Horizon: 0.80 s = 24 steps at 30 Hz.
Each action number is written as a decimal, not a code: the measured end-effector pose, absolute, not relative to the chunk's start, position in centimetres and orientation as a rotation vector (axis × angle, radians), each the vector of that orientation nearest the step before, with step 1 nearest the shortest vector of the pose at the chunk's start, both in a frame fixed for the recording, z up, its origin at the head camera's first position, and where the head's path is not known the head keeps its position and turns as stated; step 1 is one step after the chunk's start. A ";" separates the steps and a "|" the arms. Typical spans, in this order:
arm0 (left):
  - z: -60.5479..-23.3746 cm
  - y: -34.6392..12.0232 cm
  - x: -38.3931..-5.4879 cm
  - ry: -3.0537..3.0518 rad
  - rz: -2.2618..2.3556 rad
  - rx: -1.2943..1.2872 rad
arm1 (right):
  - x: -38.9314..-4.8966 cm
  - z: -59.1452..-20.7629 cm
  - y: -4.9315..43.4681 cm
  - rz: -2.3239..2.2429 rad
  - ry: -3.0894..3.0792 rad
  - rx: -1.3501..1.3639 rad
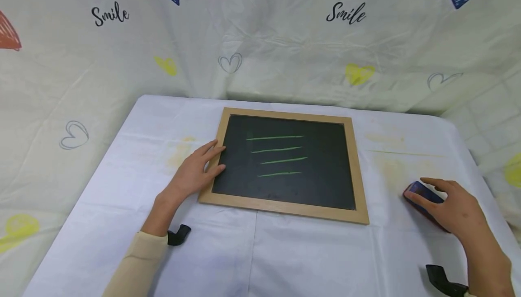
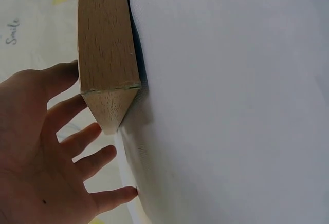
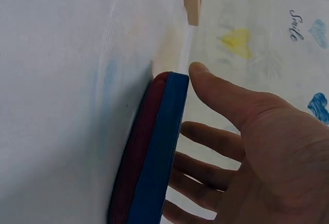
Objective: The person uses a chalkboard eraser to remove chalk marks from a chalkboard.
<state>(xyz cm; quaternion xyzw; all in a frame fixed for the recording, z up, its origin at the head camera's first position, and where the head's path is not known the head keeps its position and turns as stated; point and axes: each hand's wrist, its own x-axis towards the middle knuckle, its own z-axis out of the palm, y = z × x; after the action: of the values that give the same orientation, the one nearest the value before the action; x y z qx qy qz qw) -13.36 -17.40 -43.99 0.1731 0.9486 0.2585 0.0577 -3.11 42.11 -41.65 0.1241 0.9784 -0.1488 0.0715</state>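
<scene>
- Green strokes, four of them, cross the dark blackboard in my head feed; its wooden frame lies on the surface near the back edge, about midway between the left and right edges
- At the blackboard's left side I see the left hand, fingers spread, fingertips on the wooden frame, thumb reaching just past its inner edge
- Towards the surface's right edge lies the blue-and-red eraser; the right hand is over it, thumb and forefinger parted across its top, and from here I cannot tell how firmly they touch
- Past the back edge hangs a pale backdrop printed with hearts and the word "Smile"
- My left wrist feed shows me a corner of the wooden frame close up: two digits run in behind the wood, the others fan out below
- On my right wrist feed the blue-and-red eraser lies red side to the surface, blue side towards the palm; the fingers are loosely extended and apart along it, the thumb stretched out at its end, and an end of the wooden frame shows beyond
</scene>
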 end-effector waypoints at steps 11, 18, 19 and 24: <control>-44.1 -17.6 -13.3 2.875 0.764 0.517 | -1.4 -42.8 44.0 -0.403 2.943 0.396; -44.1 -17.8 -13.3 2.868 0.745 0.512 | -1.6 -42.8 43.5 -0.414 2.956 0.380; -44.1 -17.8 -13.3 2.866 0.742 0.514 | -1.7 -42.7 43.4 -0.421 2.965 0.366; -44.1 -17.9 -13.3 2.863 0.739 0.524 | -2.3 -42.3 42.6 -0.479 3.018 0.335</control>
<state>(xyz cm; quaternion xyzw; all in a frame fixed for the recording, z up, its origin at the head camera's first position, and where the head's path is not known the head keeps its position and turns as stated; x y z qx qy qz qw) -13.33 -17.85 -44.11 0.1741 0.9511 0.2455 0.0690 -2.35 42.56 -42.30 0.1089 0.9812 -0.1558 0.0335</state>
